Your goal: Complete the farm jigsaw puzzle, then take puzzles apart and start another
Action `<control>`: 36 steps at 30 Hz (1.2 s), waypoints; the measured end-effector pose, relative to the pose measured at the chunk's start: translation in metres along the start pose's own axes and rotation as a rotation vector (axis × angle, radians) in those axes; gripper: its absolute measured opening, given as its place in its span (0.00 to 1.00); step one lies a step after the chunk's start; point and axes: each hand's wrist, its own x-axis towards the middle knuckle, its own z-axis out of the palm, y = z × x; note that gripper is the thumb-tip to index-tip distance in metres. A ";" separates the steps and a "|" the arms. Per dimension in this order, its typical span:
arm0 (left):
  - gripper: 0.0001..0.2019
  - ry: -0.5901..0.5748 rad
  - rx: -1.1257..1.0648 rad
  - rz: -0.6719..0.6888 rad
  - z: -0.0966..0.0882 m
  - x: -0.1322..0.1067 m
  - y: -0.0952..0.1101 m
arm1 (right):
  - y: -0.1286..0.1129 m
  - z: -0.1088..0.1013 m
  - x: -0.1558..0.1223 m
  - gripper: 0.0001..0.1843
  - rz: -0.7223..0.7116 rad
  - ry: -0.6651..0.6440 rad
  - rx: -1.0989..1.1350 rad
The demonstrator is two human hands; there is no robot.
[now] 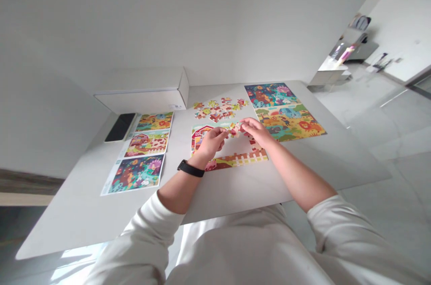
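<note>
A white tabletop (242, 190) fills the middle of the frame, with a white wall (134, 20) across the top and left and a pale tiled floor (387, 132) at the right. A white stand (328, 76) carrying small items sits in the upper right. At the table's far edge lies a white box (141, 98), with a black tablet (119, 127) just below it. Three printed picture sheets (147, 143) run down the left side, and a finished two-part jigsaw puzzle (284, 112) lies at upper right. At the centre, a partly built farm puzzle (235, 161) shows a red barn and a white picket fence, with a gap in the middle. Loose puzzle pieces (215, 110) are scattered just above it. Over the gap, the fingers of the left hand (210, 141), which wears a black watch (190, 168), and the right hand (257, 132) are closed together on a small puzzle piece (234, 130).
</note>
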 end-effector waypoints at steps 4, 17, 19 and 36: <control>0.22 -0.001 -0.071 0.016 0.003 0.000 -0.003 | -0.001 0.002 0.000 0.27 0.068 -0.029 0.093; 0.19 0.009 -0.009 0.098 0.004 -0.003 -0.004 | -0.005 -0.028 0.006 0.27 -0.032 0.058 0.008; 0.18 0.023 -0.019 0.108 0.005 -0.003 -0.003 | -0.005 -0.034 0.007 0.26 -0.048 0.070 -0.032; 0.18 0.036 0.135 0.142 0.000 0.001 -0.013 | -0.006 -0.039 0.004 0.23 -0.031 -0.012 -0.160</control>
